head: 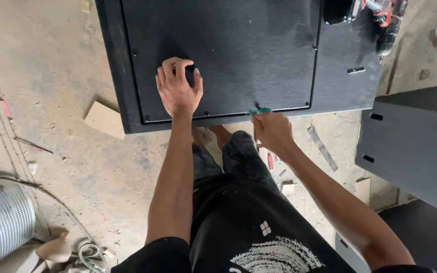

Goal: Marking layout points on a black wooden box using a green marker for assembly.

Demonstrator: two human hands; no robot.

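A large black panel-covered box (238, 45) lies in front of me, with screws along the panel's edge. My left hand (178, 88) rests on the panel near its lower left, fingers curled around a small dark object that I cannot identify. My right hand (273, 132) is at the box's near edge, gripping a screwdriver with a green handle (260, 110) whose tip points at the panel's lower edge. My legs in black trousers stand just below the box.
A power drill (386, 20) lies on the box's top right corner. Another black panel with slots (410, 146) stands at right. Wood offcuts (104, 120) and scraps litter the dusty concrete floor. A white mesh fan (1, 222) and cable sit at lower left.
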